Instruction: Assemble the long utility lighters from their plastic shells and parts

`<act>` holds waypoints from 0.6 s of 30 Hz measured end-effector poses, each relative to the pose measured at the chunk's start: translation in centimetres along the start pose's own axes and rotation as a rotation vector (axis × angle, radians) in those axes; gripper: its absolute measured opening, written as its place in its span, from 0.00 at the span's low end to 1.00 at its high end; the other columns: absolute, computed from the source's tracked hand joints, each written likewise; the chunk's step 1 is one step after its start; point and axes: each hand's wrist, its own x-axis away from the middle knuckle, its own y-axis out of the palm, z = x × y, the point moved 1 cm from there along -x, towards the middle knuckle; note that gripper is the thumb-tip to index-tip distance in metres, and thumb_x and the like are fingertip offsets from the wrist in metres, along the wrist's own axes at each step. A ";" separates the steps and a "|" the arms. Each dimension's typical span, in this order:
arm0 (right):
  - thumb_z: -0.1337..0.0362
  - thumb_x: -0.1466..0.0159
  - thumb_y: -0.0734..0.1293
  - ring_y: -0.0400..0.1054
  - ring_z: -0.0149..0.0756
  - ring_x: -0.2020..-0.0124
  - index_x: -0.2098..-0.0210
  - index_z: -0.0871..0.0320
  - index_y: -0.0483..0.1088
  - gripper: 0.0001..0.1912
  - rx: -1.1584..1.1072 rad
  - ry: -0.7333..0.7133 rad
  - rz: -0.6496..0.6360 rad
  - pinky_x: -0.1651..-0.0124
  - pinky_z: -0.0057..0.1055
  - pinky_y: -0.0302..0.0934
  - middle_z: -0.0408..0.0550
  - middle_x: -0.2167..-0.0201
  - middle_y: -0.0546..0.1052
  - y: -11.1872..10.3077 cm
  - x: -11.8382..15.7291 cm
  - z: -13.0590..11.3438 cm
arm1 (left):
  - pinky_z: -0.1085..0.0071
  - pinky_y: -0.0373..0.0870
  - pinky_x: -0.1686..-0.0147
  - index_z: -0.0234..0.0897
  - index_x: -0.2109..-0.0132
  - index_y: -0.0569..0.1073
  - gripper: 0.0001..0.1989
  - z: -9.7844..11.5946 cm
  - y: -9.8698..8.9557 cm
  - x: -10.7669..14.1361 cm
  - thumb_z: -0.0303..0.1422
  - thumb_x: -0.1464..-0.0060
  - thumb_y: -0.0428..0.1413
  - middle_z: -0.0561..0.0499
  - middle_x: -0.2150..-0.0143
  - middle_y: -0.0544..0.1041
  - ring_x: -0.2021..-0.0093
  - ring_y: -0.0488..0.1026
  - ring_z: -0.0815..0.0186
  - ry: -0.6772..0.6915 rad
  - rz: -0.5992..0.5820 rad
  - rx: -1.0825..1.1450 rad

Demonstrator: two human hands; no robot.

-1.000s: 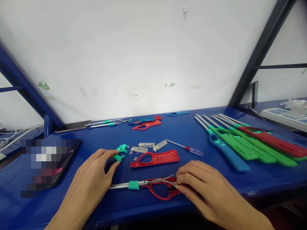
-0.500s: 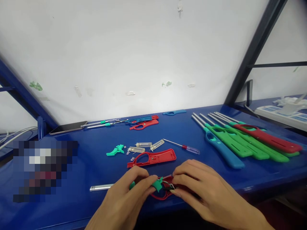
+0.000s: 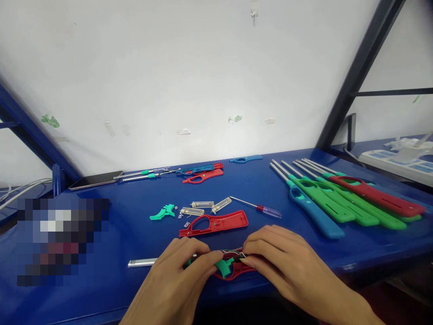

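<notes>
My left hand (image 3: pixel 182 271) pinches a green trigger piece (image 3: pixel 225 267) over the handle opening of a red half-shell (image 3: pixel 233 274). A silver metal tube (image 3: pixel 142 262) sticks out to the left from under that hand. At the right part of the same shell, my right hand (image 3: pixel 280 262) has its fingertips closed at thin wires (image 3: pixel 239 254) and a small black part, mostly hidden. Just beyond the hands lies another red half-shell (image 3: pixel 232 221), its inside facing up. Behind it are clear fuel tanks (image 3: pixel 193 211), a loose green trigger (image 3: pixel 163 212) and a screwdriver (image 3: pixel 270 211).
Several long lighters (image 3: pixel 318 212) in blue, green and red lie at the right. Blue and red shells (image 3: pixel 203 176) with metal tubes rest near the wall. A dark tablet (image 3: pixel 96 180) is at the back left, beside a blurred patch. Rack posts stand at both sides.
The green trigger has tilted and now sits lower over the red shell's opening. The wires and black part have shifted slightly up, and the metal tube slightly right and up.
</notes>
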 end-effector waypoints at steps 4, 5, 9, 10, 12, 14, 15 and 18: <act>0.62 0.20 0.62 0.77 0.35 0.63 0.54 0.55 0.74 0.09 -0.002 0.000 0.019 0.55 0.35 0.67 0.43 0.62 0.83 0.1 0.0 0.1 | 0.67 0.80 0.58 0.46 0.41 0.74 0.16 0.1 0.2 -0.2 0.23 0.25 0.48 0.52 0.56 0.81 0.60 0.79 0.63 0.033 -0.066 -0.007; 0.63 0.20 0.63 0.77 0.35 0.63 0.54 0.55 0.74 0.09 -0.003 0.000 0.022 0.56 0.35 0.67 0.43 0.62 0.83 0.1 0.0 0.1 | 0.67 0.80 0.57 0.45 0.41 0.74 0.16 0.2 0.2 -0.3 0.23 0.25 0.48 0.52 0.56 0.81 0.59 0.80 0.63 0.045 -0.065 -0.014; 0.63 0.20 0.63 0.76 0.36 0.63 0.54 0.55 0.74 0.08 -0.017 0.005 0.018 0.57 0.35 0.67 0.44 0.61 0.82 0.0 0.0 0.2 | 0.67 0.81 0.55 0.43 0.39 0.74 0.18 0.4 0.3 -0.3 0.23 0.24 0.45 0.51 0.55 0.82 0.58 0.81 0.63 0.053 -0.039 -0.052; 0.64 0.21 0.64 0.76 0.36 0.63 0.53 0.55 0.74 0.07 -0.023 0.011 0.016 0.57 0.35 0.67 0.44 0.61 0.82 0.0 0.0 0.2 | 0.67 0.81 0.55 0.43 0.40 0.74 0.18 0.4 0.4 -0.3 0.23 0.24 0.45 0.51 0.55 0.82 0.58 0.81 0.63 0.053 -0.030 -0.059; 0.64 0.21 0.65 0.76 0.37 0.62 0.53 0.55 0.74 0.06 -0.037 0.022 0.010 0.56 0.35 0.67 0.44 0.60 0.82 0.1 0.1 0.2 | 0.67 0.81 0.56 0.42 0.41 0.74 0.16 0.4 0.5 -0.1 0.23 0.24 0.46 0.51 0.55 0.83 0.59 0.81 0.63 0.056 -0.011 -0.066; 0.65 0.22 0.65 0.76 0.37 0.62 0.53 0.55 0.74 0.06 -0.046 0.021 0.012 0.55 0.35 0.68 0.44 0.60 0.82 0.0 0.2 0.2 | 0.67 0.81 0.59 0.41 0.43 0.74 0.14 0.4 0.7 0.0 0.24 0.24 0.47 0.52 0.56 0.84 0.62 0.81 0.63 0.061 0.012 -0.067; 0.65 0.21 0.65 0.76 0.37 0.61 0.53 0.55 0.74 0.06 -0.048 0.018 0.013 0.55 0.35 0.68 0.44 0.60 0.82 0.0 0.2 0.2 | 0.67 0.80 0.60 0.41 0.44 0.74 0.13 0.4 0.9 0.0 0.24 0.24 0.47 0.52 0.57 0.84 0.63 0.81 0.63 0.061 0.019 -0.062; 0.63 0.21 0.64 0.76 0.36 0.62 0.54 0.55 0.75 0.08 -0.051 0.006 0.016 0.55 0.35 0.68 0.45 0.61 0.83 -0.1 0.0 0.2 | 0.67 0.80 0.61 0.41 0.45 0.75 0.12 0.4 1.2 0.1 0.24 0.25 0.49 0.51 0.58 0.83 0.64 0.80 0.63 0.050 0.036 -0.051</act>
